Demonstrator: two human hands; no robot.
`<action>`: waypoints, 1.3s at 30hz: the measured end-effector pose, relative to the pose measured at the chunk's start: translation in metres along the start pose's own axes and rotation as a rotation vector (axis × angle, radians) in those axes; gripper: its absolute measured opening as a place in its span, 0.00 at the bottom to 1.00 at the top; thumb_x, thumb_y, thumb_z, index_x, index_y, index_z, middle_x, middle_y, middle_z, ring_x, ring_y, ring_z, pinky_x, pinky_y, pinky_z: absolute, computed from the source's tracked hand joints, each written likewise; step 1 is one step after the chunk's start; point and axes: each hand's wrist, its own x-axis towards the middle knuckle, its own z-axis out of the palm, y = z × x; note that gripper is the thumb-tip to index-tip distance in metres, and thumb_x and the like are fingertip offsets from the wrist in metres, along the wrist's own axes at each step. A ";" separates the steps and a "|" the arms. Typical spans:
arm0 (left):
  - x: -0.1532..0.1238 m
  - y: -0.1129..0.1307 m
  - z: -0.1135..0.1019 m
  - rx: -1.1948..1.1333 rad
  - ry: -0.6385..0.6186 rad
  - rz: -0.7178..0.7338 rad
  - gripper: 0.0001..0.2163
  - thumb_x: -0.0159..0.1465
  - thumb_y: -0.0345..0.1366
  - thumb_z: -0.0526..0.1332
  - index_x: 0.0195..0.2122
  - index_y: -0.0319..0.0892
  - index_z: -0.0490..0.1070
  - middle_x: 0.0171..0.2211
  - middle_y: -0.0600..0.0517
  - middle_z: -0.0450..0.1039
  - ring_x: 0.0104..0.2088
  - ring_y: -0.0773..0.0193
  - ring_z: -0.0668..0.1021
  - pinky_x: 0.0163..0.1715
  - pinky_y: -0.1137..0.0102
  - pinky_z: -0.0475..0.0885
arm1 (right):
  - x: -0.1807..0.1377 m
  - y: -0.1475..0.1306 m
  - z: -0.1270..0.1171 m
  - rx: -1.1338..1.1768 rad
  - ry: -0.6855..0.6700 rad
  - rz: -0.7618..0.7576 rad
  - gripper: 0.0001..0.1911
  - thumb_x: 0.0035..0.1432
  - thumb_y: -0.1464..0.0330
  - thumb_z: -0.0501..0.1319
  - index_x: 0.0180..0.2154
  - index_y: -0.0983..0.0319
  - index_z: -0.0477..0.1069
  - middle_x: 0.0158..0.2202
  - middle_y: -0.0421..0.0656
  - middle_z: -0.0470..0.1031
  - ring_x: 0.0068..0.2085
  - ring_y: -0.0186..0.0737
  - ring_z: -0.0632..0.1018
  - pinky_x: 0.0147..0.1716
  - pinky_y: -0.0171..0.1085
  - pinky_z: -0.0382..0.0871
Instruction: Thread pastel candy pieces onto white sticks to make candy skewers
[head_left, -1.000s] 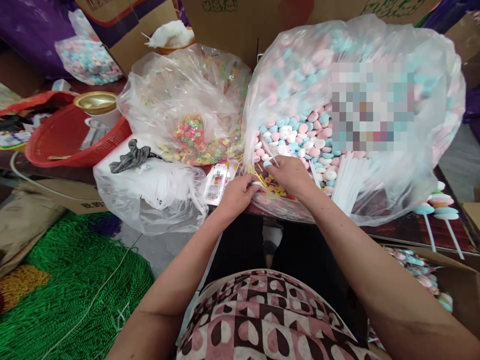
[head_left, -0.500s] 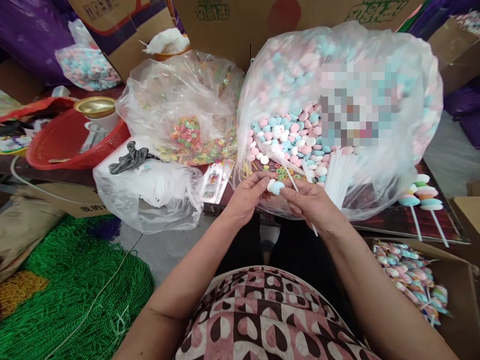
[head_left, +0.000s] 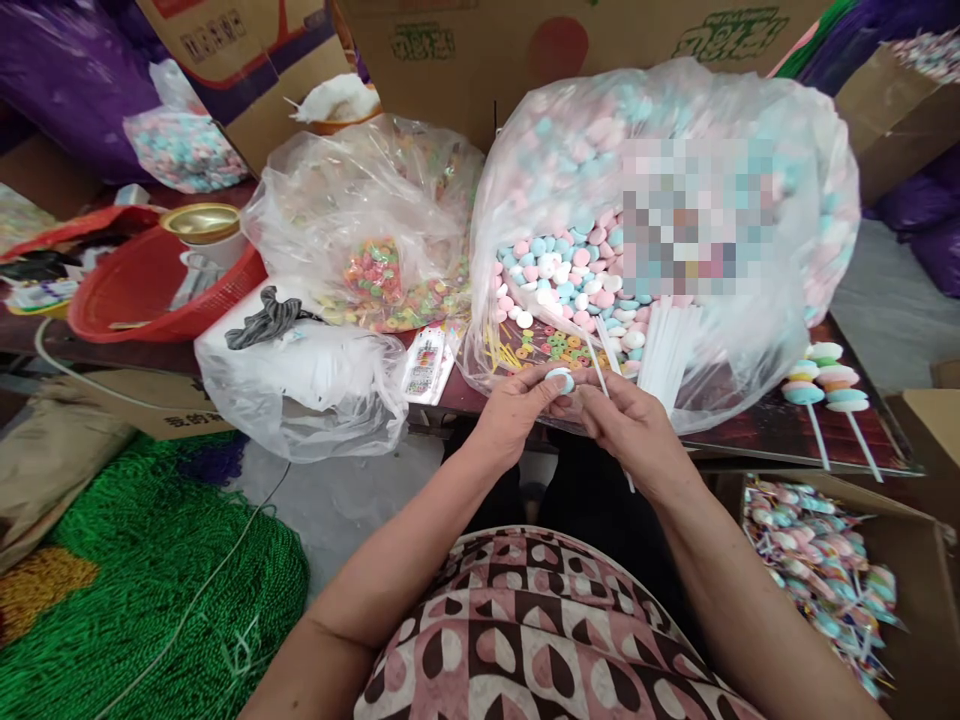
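My left hand [head_left: 514, 412] is closed, with thumb and fingers pinching pale blue and white marshmallow discs [head_left: 559, 380] at the table's front edge. Against them rest the fingertips of my right hand [head_left: 628, 415], which is closed around a white stick [head_left: 598, 362]. The stick slants through that hand, its lower end showing below the palm. Just beyond my hands lie colourful gummy rings [head_left: 568, 346] and thin yellow strips [head_left: 504, 348]. Pink, blue and white marshmallow discs [head_left: 581, 265] spill from a large clear bag [head_left: 517, 130]. My fingers hide part of the held discs.
White sticks [head_left: 667, 350] lie bundled right of my hands. Two marshmallow skewers [head_left: 802, 385] rest at the table's right end, above a box of wrapped candy [head_left: 817, 560]. Leftward are a gummy bag [head_left: 322, 190], a white plastic bag [head_left: 315, 375] and a red basket [head_left: 135, 300].
The marshmallow discs, side by side before, now look pressed together between my fingertips. My right hand has shifted slightly, still with the stick. The camera view has moved a little.
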 end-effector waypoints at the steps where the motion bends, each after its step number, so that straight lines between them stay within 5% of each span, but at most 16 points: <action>1: 0.000 -0.001 0.000 -0.023 0.025 -0.012 0.18 0.48 0.45 0.73 0.36 0.40 0.78 0.29 0.53 0.76 0.28 0.69 0.74 0.30 0.71 0.69 | -0.006 -0.001 -0.002 0.037 -0.003 0.021 0.14 0.60 0.57 0.58 0.38 0.60 0.73 0.18 0.34 0.61 0.19 0.31 0.59 0.17 0.32 0.50; 6: 0.001 -0.004 0.001 -0.024 0.088 0.053 0.17 0.47 0.44 0.74 0.32 0.40 0.75 0.25 0.56 0.74 0.24 0.72 0.72 0.26 0.74 0.67 | -0.036 -0.005 -0.008 0.032 0.000 0.052 0.18 0.62 0.56 0.55 0.41 0.61 0.76 0.19 0.36 0.62 0.17 0.31 0.57 0.16 0.34 0.46; 10: 0.007 -0.010 0.002 -0.074 0.068 0.008 0.18 0.50 0.45 0.72 0.38 0.41 0.76 0.23 0.57 0.72 0.23 0.71 0.72 0.26 0.74 0.68 | -0.044 0.001 -0.006 -0.139 -0.089 -0.019 0.19 0.61 0.58 0.56 0.47 0.61 0.77 0.16 0.35 0.63 0.17 0.32 0.60 0.19 0.34 0.54; 14: 0.008 -0.016 0.003 -0.125 0.064 -0.040 0.18 0.52 0.46 0.70 0.39 0.39 0.76 0.23 0.56 0.71 0.22 0.72 0.70 0.22 0.75 0.66 | -0.040 0.009 -0.002 -0.205 -0.094 -0.064 0.18 0.62 0.60 0.55 0.42 0.61 0.79 0.13 0.34 0.61 0.18 0.34 0.63 0.23 0.35 0.59; 23: 0.001 -0.008 0.006 -0.193 0.001 -0.090 0.15 0.51 0.38 0.71 0.39 0.39 0.76 0.27 0.53 0.74 0.28 0.70 0.75 0.34 0.71 0.72 | -0.034 0.015 -0.009 -0.218 -0.041 -0.026 0.18 0.61 0.59 0.55 0.41 0.61 0.79 0.13 0.34 0.60 0.17 0.34 0.61 0.21 0.34 0.57; 31: 0.007 -0.010 0.002 -0.169 0.068 -0.015 0.18 0.47 0.40 0.74 0.38 0.39 0.78 0.26 0.56 0.74 0.27 0.72 0.74 0.33 0.73 0.70 | -0.043 0.015 -0.009 -0.193 -0.055 0.098 0.23 0.60 0.56 0.54 0.46 0.66 0.77 0.14 0.33 0.59 0.18 0.33 0.61 0.20 0.33 0.57; 39: 0.006 -0.012 0.000 -0.215 0.042 -0.027 0.18 0.46 0.40 0.75 0.37 0.40 0.79 0.28 0.56 0.74 0.28 0.72 0.75 0.35 0.72 0.71 | -0.042 0.015 -0.008 -0.212 -0.048 0.059 0.24 0.61 0.57 0.54 0.46 0.67 0.77 0.13 0.33 0.58 0.17 0.32 0.60 0.19 0.32 0.55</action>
